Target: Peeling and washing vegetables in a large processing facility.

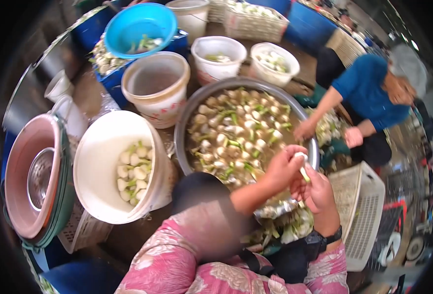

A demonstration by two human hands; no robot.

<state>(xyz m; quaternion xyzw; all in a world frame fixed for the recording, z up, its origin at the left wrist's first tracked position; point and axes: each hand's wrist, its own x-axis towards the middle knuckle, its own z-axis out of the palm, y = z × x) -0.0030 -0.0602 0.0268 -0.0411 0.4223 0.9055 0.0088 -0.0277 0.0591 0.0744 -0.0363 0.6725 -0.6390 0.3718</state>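
Both my hands are raised over the near right part of a wide grey basin [184,110], which holds water and many white bulbs with short green stems [238,134]. Between my left hand [284,167] and my right hand [316,189] is one peeled white bulb with a green stem [303,169]. My left fingers close on its round end, and my right thumb and fingers touch its stem side. At my left, a big white bucket [102,147] leans towards me with clean bulbs [135,176] at its bottom. Below my hands lie leafy peelings [293,229].
Across the basin a person in a blue top [367,81] reaches one hand to its rim. White buckets [156,81] and a blue basin [141,29] stand beyond. Stacked basins [32,176] are at far left, a white plastic crate [367,220] at right.
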